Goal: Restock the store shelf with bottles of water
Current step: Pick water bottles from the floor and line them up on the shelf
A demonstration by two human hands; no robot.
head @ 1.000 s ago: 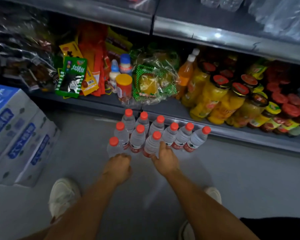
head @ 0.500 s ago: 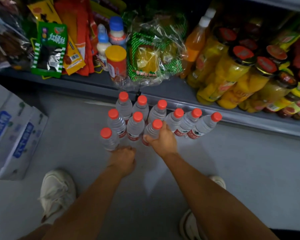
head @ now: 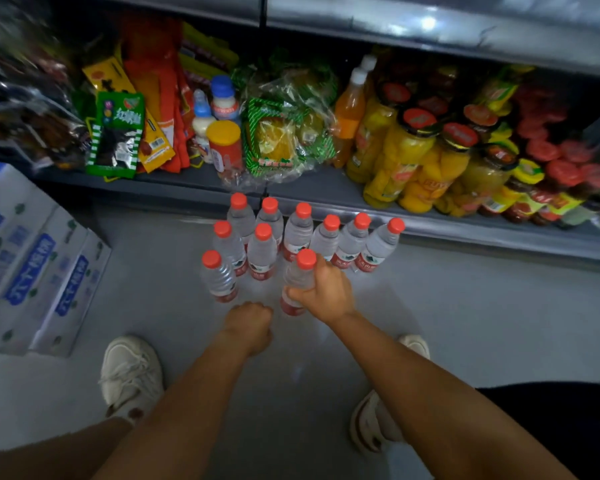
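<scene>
Several clear water bottles with red caps point(head: 262, 251) stand grouped on the grey floor in front of the low store shelf point(head: 329, 194). My right hand point(head: 321, 291) grips the nearest water bottle point(head: 300, 275) around its body, a little apart from the group. My left hand point(head: 250, 322) is curled into a fist just left of that bottle and holds nothing. One water bottle point(head: 218, 277) stands at the group's front left, just beyond my left hand.
The shelf carries snack packets point(head: 118, 136), small drink bottles point(head: 222, 102), wrapped food point(head: 284, 140) and jars of yellow fruit point(head: 409, 157). White and blue cartons point(head: 28, 265) sit on the floor at the left. My white shoes point(head: 130, 375) stand below my arms.
My right hand closed round the nearest bottle and drew it back from the group toward me. My left hand stayed curled near the floor. The camera view shifted.
</scene>
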